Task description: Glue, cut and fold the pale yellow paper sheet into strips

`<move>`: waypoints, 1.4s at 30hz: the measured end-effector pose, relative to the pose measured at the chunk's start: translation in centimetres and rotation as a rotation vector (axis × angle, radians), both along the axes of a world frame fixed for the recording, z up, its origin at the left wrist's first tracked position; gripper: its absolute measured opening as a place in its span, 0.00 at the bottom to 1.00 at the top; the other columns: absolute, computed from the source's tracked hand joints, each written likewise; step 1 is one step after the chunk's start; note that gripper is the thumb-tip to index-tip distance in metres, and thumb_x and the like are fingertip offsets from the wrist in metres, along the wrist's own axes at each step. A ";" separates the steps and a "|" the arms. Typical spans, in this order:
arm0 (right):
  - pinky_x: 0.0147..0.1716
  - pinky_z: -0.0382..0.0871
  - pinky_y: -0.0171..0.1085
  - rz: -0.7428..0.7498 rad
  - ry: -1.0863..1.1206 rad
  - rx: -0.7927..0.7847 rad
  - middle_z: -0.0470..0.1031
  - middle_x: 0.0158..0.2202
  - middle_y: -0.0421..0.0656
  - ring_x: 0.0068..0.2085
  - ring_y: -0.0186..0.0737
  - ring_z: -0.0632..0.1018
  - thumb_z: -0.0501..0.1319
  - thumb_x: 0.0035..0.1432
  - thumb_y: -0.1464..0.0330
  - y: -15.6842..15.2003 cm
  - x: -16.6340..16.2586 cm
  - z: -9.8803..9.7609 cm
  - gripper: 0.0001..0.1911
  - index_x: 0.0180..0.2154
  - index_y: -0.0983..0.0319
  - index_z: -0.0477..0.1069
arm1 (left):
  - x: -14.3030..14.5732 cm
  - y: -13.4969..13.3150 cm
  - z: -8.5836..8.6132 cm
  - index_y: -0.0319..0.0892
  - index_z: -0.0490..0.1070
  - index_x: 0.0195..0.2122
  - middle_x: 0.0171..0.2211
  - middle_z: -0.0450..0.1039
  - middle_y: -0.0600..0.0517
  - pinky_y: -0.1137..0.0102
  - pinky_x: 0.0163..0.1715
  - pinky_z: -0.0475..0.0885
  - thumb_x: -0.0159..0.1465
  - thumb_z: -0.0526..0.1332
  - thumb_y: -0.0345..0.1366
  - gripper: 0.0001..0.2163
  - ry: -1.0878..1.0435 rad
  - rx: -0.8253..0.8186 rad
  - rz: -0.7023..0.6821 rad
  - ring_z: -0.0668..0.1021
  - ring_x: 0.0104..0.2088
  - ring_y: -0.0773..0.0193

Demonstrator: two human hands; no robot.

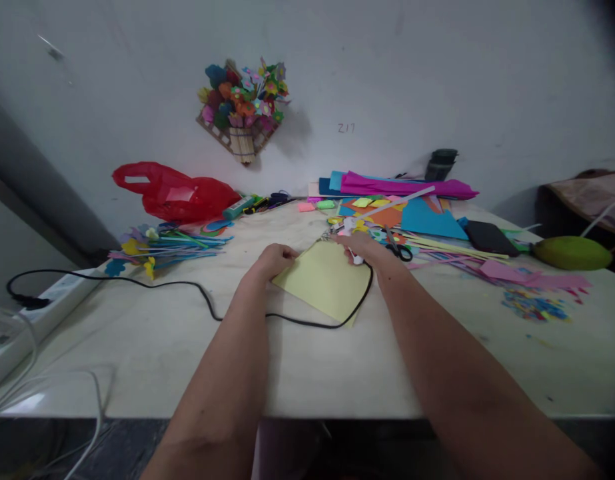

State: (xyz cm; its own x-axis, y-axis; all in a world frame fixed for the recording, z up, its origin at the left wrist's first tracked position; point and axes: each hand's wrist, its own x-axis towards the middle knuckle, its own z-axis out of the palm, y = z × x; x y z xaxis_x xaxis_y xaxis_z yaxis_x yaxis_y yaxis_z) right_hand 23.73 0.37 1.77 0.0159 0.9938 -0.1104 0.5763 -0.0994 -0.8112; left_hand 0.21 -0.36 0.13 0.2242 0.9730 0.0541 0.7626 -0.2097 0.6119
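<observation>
A pale yellow paper sheet point(326, 280) lies on the white table point(307, 360) in front of me. My left hand point(273, 260) rests on the sheet's left corner with its fingers curled and pressed down on it. At the sheet's far corner, my right hand point(360, 245) is closed around a small white tool, probably a glue gun point(356, 257), whose black cord point(237, 310) loops over the paper and runs left across the table.
Black-handled scissors point(398, 248), coloured paper sheets point(407, 200) and scraps lie at the back right, with a green fruit point(572, 253) further right. A red plastic bag point(180, 193), paper flowers on sticks point(162, 247) and a power strip point(42, 307) are at the left.
</observation>
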 end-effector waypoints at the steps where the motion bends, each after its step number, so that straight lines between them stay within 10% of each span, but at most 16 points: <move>1: 0.16 0.59 0.30 0.012 -0.002 -0.001 0.64 0.12 0.39 0.14 0.30 0.67 0.57 0.47 0.47 0.0 0.0 0.0 0.26 0.19 0.63 0.60 | 0.1 -0.1 0.1 0.40 0.76 0.38 0.29 0.76 0.53 0.75 0.29 0.66 0.48 0.57 0.30 0.17 0.008 0.002 0.007 0.74 0.31 0.65; 23: 0.21 0.60 0.30 0.266 -0.105 -0.025 0.65 0.11 0.40 0.17 0.30 0.67 0.57 0.51 0.53 -1.3 -1.1 1.2 0.22 0.18 0.62 0.60 | 0.2 0.8 -0.7 0.39 0.75 0.38 0.29 0.75 0.51 0.76 0.31 0.67 0.48 0.59 0.30 0.15 0.047 0.137 0.112 0.74 0.30 0.66; 42: 0.19 0.62 0.29 0.260 0.047 -0.039 0.74 0.19 0.43 0.15 0.28 0.68 0.59 0.51 0.56 -1.5 -1.5 0.8 0.17 0.25 0.64 0.64 | -3.1 -0.4 2.3 0.40 0.75 0.27 0.24 0.74 0.52 0.76 0.24 0.64 0.44 0.62 0.38 0.09 0.221 -0.133 0.132 0.73 0.27 0.65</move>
State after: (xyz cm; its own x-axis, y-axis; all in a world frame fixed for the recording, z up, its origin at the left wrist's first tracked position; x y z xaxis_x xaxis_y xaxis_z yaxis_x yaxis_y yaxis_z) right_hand 22.26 -1.15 2.57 -0.2460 0.9587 -0.1431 0.5480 0.0157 -0.8364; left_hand -2.85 -0.76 2.46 0.0869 0.9899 -0.1124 0.8960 -0.0283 0.4432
